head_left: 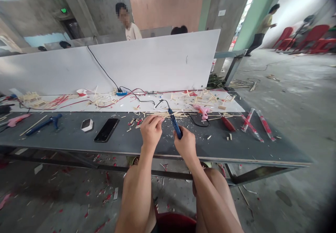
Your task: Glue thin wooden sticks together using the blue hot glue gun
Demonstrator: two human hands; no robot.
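My right hand (186,142) is closed around the near end of a slim blue tool (174,122). It points away from me, and a thin black cord seems to meet its far end; its exact kind is unclear. To its left, my left hand (151,129) is closed in a pinch, thumb and fingertips together beside the tool. Whatever those fingertips hold is too small to make out. Just beyond both hands lies a bunch of thin wooden sticks (181,114) on the dark tabletop (147,145), with short cut pieces scattered around.
A phone (106,130), a small white device (86,125) and a blue glue gun (46,124) lie left. Rightward are a pink glue gun (202,112), a red-handled tool (228,123) and red-and-clear packets (265,125). A white panel (147,65) stands behind; people are beyond.
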